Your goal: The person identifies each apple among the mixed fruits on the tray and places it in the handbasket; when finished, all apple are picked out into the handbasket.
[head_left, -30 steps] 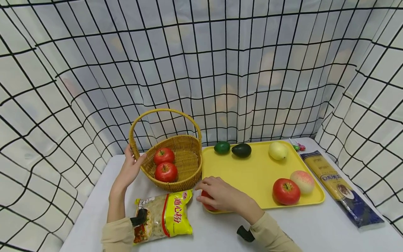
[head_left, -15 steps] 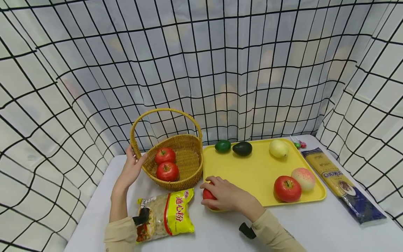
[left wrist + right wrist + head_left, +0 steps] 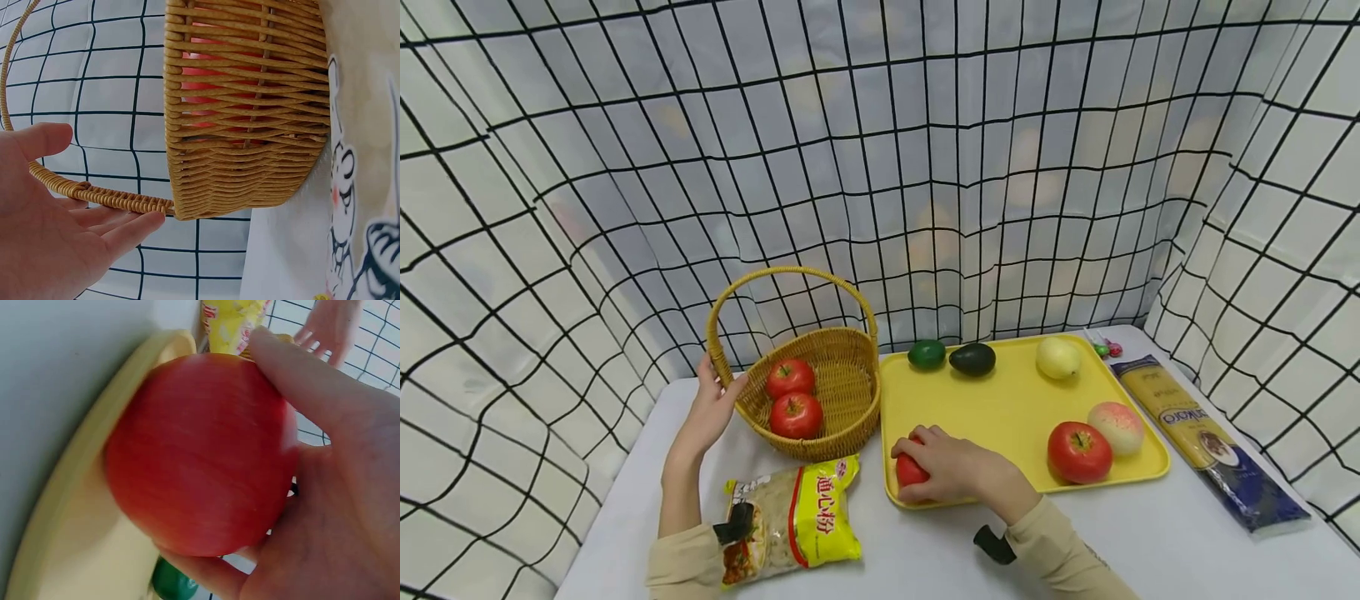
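My left hand [image 3: 709,412] is at the left side of a wicker basket [image 3: 846,392]. In the left wrist view its straight fingers lie against the basket handle [image 3: 119,199], and the thumb stands apart from it. Two red apples [image 3: 791,377] sit in the left part of the basket. My right hand [image 3: 958,468] grips another red apple [image 3: 200,456] at the front left corner of a yellow tray [image 3: 1000,417]. Thumb and fingers wrap its sides in the right wrist view, where the tray's rim runs close beside it.
A bag of macaroni [image 3: 793,521] lies before the basket. On the tray are a green fruit [image 3: 927,355], an avocado [image 3: 973,359], a yellow pear-like fruit [image 3: 1058,357], a peach [image 3: 1117,427] and a large apple [image 3: 1078,452]. A pasta packet [image 3: 1210,442] and small candies [image 3: 1107,349] lie right.
My right hand has shifted slightly right with the apple, from the tray's left edge to just inside its front corner. The left hand stays at the basket handle.
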`<state>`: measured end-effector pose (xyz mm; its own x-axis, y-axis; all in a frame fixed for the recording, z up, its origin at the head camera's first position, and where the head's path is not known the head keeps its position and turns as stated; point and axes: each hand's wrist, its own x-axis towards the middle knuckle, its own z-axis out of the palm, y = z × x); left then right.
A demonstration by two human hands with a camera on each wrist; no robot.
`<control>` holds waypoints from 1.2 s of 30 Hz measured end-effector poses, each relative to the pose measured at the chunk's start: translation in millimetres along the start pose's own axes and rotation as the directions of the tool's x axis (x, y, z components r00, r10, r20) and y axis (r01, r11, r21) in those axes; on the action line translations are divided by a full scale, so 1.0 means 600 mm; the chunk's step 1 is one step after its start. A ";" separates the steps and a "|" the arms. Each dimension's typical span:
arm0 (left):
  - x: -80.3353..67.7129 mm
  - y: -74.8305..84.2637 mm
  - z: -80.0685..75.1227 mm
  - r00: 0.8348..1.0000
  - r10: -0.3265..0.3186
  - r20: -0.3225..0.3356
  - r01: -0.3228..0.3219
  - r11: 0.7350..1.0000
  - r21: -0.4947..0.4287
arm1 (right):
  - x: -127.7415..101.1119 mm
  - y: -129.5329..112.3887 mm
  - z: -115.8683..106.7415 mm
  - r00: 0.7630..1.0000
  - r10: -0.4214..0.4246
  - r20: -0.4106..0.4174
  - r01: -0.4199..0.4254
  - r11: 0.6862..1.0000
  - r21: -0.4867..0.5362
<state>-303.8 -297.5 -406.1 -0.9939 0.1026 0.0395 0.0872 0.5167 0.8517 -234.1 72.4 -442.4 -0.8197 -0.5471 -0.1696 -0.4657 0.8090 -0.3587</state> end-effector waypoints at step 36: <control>0.003 -0.007 0.002 1.000 0.011 -0.002 -0.011 1.000 0.018 | -0.032 0.029 -0.043 0.962 0.255 0.095 -0.255 0.967 -0.009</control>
<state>-305.7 -298.2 -410.1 -0.9931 0.1060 0.0498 0.0989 0.5308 0.8417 -234.8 102.4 -421.9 -0.8758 -0.3409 -0.3416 -0.2442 0.9236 -0.2956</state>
